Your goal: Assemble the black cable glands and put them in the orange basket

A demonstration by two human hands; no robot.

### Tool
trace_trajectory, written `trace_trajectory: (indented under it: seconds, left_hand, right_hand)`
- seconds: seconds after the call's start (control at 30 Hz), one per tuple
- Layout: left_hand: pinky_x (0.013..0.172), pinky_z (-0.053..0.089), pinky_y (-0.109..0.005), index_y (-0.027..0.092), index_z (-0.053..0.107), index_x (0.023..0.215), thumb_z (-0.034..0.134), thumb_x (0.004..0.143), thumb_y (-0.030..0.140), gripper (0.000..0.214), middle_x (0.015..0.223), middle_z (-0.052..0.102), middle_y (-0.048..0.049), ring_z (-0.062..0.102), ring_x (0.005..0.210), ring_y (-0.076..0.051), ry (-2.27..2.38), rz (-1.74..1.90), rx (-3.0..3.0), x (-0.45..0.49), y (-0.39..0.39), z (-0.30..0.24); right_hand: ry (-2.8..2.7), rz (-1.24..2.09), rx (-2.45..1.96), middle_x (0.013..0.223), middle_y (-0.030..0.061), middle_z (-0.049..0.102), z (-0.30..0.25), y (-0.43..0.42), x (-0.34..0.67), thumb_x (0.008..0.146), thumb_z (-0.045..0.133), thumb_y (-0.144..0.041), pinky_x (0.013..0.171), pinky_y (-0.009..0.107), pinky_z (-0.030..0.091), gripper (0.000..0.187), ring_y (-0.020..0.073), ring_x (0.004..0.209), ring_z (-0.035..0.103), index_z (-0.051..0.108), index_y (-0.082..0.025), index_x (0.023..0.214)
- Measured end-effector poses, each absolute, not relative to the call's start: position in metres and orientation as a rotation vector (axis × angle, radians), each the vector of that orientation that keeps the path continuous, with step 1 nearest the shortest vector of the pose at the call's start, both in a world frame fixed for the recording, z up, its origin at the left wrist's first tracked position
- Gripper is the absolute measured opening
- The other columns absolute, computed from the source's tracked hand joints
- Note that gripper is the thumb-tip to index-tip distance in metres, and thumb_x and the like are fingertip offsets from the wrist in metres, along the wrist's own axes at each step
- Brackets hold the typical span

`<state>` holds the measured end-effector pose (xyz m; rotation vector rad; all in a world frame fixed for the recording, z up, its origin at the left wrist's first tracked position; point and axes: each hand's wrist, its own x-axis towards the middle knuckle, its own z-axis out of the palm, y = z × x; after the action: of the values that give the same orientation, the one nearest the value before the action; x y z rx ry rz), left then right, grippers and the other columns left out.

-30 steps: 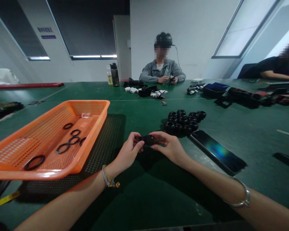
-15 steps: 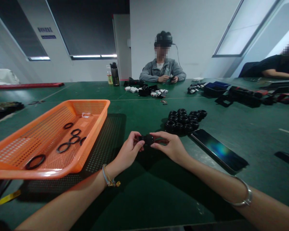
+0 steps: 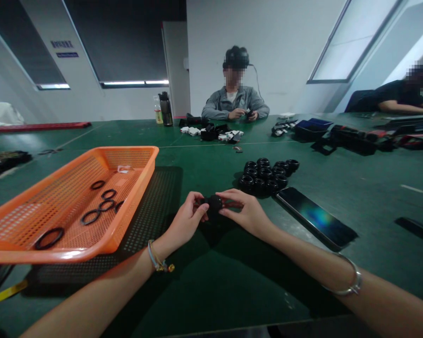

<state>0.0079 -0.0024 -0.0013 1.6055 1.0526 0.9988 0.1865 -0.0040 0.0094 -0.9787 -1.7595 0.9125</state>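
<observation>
The step in hand, as I judge it, is a two-handed handling of one small black part (image 3: 215,203), held above the green table (image 3: 197,291). The fingers of the left hand (image 3: 188,217) are clamped on its left end, with the thumb over it. The right hand (image 3: 248,211) pinches the other end between thumb and fingertips. What exactly the fingers do behind the part, I cannot tell. The next move, in my judgement, calls for a firm left grip and a fine, well-aligned touch from the right.

Counting from this part, the orange basket (image 3: 66,256) is at nine o'clock. Inside it lie six visible black rings (image 3: 98,211), one partly hidden by the basket wall; the largest rests at about seven o'clock of the basket, and a white scrap (image 3: 124,169) at two. Toward two o'clock from the part stands a cluster of black round pieces (image 3: 265,172), and at three lies a phone (image 3: 317,218).
</observation>
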Motion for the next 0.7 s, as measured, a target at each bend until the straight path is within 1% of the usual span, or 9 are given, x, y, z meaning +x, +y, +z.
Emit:
trace_trajectory:
  seconds: [0.13, 0.27, 0.33, 0.5, 0.7]
  left_hand:
    - [0.057, 0.041, -0.025, 0.019, 0.039, 0.089, 0.045, 0.081, 0.028, 0.013, 0.064, 0.048, 0.0052, 0.051, 0.058, -0.01, 1.021, 1.0, 1.603, 0.007, -0.0029, -0.0011]
    - [0.057, 0.042, -0.024, 0.019, 0.039, 0.088, 0.045, 0.081, 0.028, 0.012, 0.064, 0.049, 0.0054, 0.052, 0.058, -0.01, 1.008, 1.008, 1.599, 0.0065, -0.0025, -0.002]
    - [0.057, 0.042, -0.024, 0.019, 0.039, 0.088, 0.045, 0.081, 0.028, 0.012, 0.064, 0.049, 0.0054, 0.052, 0.058, -0.01, 1.006, 1.011, 1.597, 0.0064, -0.0021, -0.0026]
    - [0.057, 0.043, -0.024, 0.019, 0.041, 0.09, 0.046, 0.082, 0.028, 0.013, 0.064, 0.05, 0.0052, 0.053, 0.059, -0.01, 1.01, 1.012, 1.603, 0.0063, -0.0023, -0.0036]
    - [0.059, 0.043, -0.025, 0.019, 0.041, 0.089, 0.047, 0.081, 0.03, 0.014, 0.066, 0.05, 0.0048, 0.054, 0.06, -0.01, 0.999, 1.021, 1.605, 0.0053, -0.0023, -0.0038]
  right_hand:
    - [-1.691, 0.931, -0.993, 0.088, 0.0028, 0.064, 0.0106, -0.0051, 0.1851, 0.062, 0.067, -0.012, 0.077, 0.031, 0.055, 0.045, 0.0161, 0.085, 0.063, 0.06, -0.02, 0.105]
    - [-1.692, 0.914, -0.986, 0.085, 0.0027, 0.067, 0.0123, -0.0064, 0.1841, 0.061, 0.069, -0.013, 0.078, 0.033, 0.055, 0.032, 0.0164, 0.082, 0.064, 0.064, -0.019, 0.092]
    - [-1.691, 0.899, -0.995, 0.084, 0.003, 0.068, 0.0125, -0.0066, 0.1842, 0.061, 0.07, -0.015, 0.077, 0.033, 0.055, 0.029, 0.0163, 0.078, 0.064, 0.066, -0.018, 0.09]
    - [-1.717, 0.87, -1.047, 0.082, 0.0034, 0.07, 0.0125, -0.0058, 0.1856, 0.062, 0.071, -0.021, 0.074, 0.035, 0.056, 0.031, 0.0165, 0.072, 0.065, 0.068, -0.019, 0.093]
    - [-1.723, 0.867, -1.047, 0.083, 0.0049, 0.07, 0.0127, -0.0051, 0.1866, 0.063, 0.071, -0.025, 0.072, 0.034, 0.055, 0.031, 0.0174, 0.073, 0.065, 0.07, -0.018, 0.094]
